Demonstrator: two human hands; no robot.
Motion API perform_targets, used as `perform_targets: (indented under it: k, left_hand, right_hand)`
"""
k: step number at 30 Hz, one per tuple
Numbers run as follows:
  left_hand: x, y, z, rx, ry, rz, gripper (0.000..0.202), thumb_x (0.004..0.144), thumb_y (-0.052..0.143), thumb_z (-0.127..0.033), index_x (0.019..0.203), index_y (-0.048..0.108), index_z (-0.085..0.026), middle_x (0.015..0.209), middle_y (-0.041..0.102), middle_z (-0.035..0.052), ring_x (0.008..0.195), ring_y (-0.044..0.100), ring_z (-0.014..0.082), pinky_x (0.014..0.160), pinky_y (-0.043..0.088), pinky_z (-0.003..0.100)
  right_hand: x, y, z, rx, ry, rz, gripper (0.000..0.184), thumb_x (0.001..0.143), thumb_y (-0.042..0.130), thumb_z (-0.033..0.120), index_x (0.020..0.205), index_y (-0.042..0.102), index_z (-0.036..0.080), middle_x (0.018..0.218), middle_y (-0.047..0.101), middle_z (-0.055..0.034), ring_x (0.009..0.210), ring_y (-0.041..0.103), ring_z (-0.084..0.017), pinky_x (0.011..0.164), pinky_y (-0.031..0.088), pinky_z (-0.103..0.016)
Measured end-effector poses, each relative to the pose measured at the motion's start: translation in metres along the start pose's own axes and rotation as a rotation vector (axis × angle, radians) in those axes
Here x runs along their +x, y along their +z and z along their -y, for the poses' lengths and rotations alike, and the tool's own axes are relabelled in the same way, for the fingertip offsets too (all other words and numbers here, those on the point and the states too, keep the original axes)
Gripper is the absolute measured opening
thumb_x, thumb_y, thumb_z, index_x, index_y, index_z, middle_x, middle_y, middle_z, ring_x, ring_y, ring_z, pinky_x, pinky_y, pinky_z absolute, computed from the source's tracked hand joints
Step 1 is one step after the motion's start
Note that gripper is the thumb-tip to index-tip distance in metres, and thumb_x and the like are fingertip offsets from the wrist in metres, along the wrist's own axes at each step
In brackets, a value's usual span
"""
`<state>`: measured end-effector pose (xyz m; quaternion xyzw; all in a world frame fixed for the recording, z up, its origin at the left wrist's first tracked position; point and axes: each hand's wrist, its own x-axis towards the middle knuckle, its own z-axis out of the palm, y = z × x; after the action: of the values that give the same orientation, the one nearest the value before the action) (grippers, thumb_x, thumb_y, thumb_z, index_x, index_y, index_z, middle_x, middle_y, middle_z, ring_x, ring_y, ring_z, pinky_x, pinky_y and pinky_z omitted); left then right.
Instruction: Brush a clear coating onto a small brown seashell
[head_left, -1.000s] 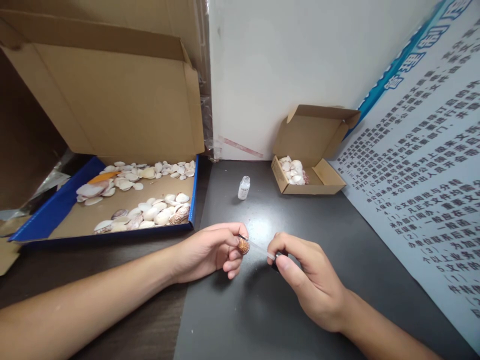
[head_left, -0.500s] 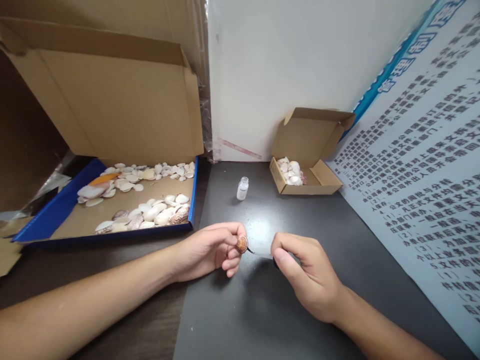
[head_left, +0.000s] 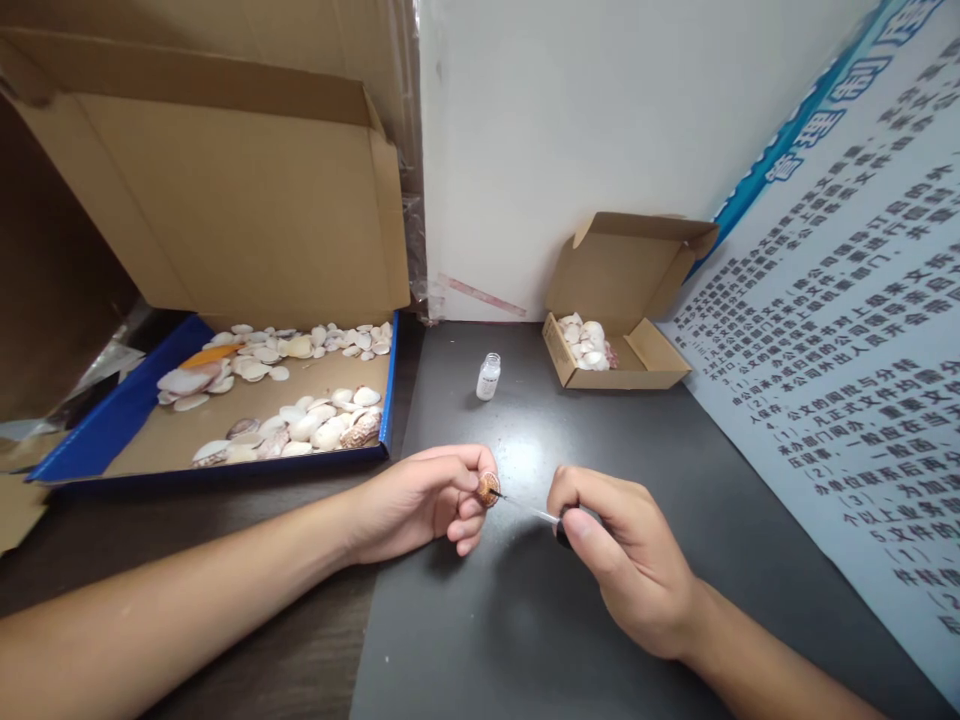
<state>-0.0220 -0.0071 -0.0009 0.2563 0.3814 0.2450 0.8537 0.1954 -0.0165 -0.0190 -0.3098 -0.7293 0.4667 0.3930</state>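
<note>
Between thumb and fingers, my left hand (head_left: 424, 500) pinches a small brown patterned seashell (head_left: 488, 488) above the dark mat. My right hand (head_left: 626, 560) grips the black cap of a thin brush applicator (head_left: 536, 509), its clear stem pointing left. The dark bristle tip meets the face of the shell. Farther back on the mat stands an uncapped small glass bottle (head_left: 488, 378) with a white label, upright.
At left, an open blue-edged cardboard box (head_left: 150, 430) holds many pale shells (head_left: 307, 420). A smaller open box (head_left: 630, 376) with white shells (head_left: 586, 342) stands back right. A white wall rises behind; a printed poster (head_left: 840, 300) lines the right.
My right hand has turned slightly, so more of the applicator's cap and stem shows. The brush tip has shifted from the shell's edge onto its face. My left hand stays nearly still.
</note>
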Motion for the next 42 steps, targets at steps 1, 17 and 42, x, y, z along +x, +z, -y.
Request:
perform_targets:
  k: [1,17,42]
  left_hand:
    - [-0.0001,0.0000,0.0001,-0.003,0.001,-0.002,0.006,0.081,0.051,-0.014,0.076,0.055,-0.014,0.059,0.045,-0.0022,0.049,0.044,0.0087,0.056,0.044,0.024]
    - [-0.0002,0.0002,-0.0007,-0.004,-0.005,0.002,0.006,0.080,0.051,-0.014,0.076,0.055,-0.014,0.059,0.045,-0.0023,0.050,0.044,0.0089,0.056,0.044,0.024]
    - [-0.0003,-0.0004,0.0005,0.018,0.001,0.008,0.006,0.081,0.051,-0.014,0.076,0.055,-0.014,0.059,0.045,-0.0024,0.049,0.044,0.0087,0.056,0.044,0.024]
  right_hand:
    - [0.0000,0.0001,0.0000,0.004,0.001,0.015,0.025,0.096,0.043,0.025,0.073,0.047,0.019,0.061,0.044,0.0039,0.054,0.041,-0.010,0.053,0.031,-0.023]
    - [0.0000,0.0011,0.0005,0.009,0.046,0.047,0.026,0.097,0.045,0.029,0.072,0.043,0.020,0.061,0.041,0.0042,0.053,0.038,-0.010,0.051,0.030,-0.024]
    - [-0.0005,0.0010,0.0016,-0.003,0.013,0.024,0.027,0.096,0.046,0.025,0.070,0.042,0.020,0.059,0.040,0.0053,0.051,0.037,-0.009,0.050,0.029,-0.022]
